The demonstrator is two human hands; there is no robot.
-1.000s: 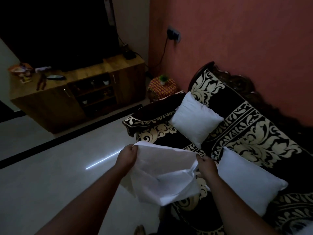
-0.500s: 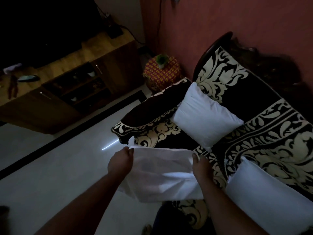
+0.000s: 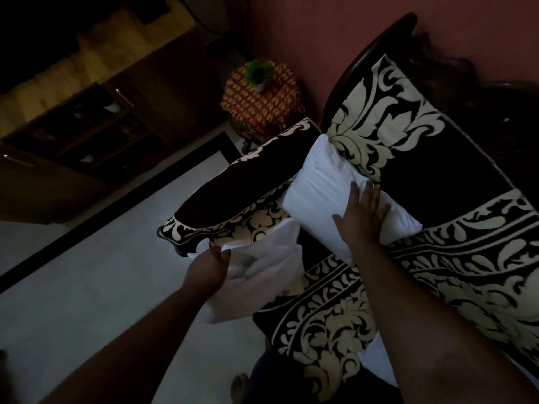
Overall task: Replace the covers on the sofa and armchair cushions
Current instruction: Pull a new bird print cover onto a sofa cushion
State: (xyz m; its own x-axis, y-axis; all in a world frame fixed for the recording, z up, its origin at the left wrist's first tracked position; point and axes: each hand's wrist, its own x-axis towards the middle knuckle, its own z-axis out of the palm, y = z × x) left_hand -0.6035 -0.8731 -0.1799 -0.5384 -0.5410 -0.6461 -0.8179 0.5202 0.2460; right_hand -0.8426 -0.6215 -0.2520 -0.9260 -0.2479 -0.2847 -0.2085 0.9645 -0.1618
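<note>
A white cushion cover (image 3: 262, 275) hangs limp over the sofa's front edge, and my left hand (image 3: 208, 268) grips its upper edge. A bare white cushion (image 3: 320, 188) leans in the corner of the dark sofa (image 3: 437, 258) with cream leaf patterns. My right hand (image 3: 361, 214) lies on that cushion with fingers spread and straight. A second white cushion (image 3: 376, 357) shows only as a sliver under my right forearm.
A small round stool with a red-and-yellow woven cover (image 3: 262, 103) carries a little potted plant (image 3: 258, 72) beside the sofa arm. A wooden TV cabinet (image 3: 87, 135) stands along the far left. Pale tiled floor (image 3: 87, 287) lies in front; my bare foot (image 3: 239, 387) shows below.
My right hand has let go of the cover and reached forward onto the far cushion. The cover now hangs from my left hand alone. The view has tilted down and closer to the sofa.
</note>
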